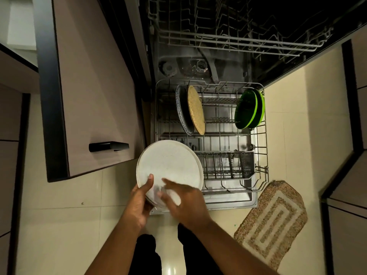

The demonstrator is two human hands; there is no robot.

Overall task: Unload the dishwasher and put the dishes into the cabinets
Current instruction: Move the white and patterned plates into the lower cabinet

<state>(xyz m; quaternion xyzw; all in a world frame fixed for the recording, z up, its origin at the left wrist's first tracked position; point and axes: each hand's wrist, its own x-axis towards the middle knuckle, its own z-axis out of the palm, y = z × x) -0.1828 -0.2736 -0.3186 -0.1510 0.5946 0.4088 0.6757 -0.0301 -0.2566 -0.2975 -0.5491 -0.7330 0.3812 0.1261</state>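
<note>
Holding the white plate (169, 165) pinched in your left hand (139, 203), right hand (186, 203) blurred, grip unclear, you next need a cabinet shelf.

Left hand (139, 203): your thumb lies over the rim, fingers curled beneath, holding it.
Right hand (186, 205): blurred; your fingers spread flat on the face.

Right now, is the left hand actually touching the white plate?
Touching. The head view shows the left hand gripping the white plate at its near edge, thumb lying on the upper face and the fingers hidden beneath.
</note>
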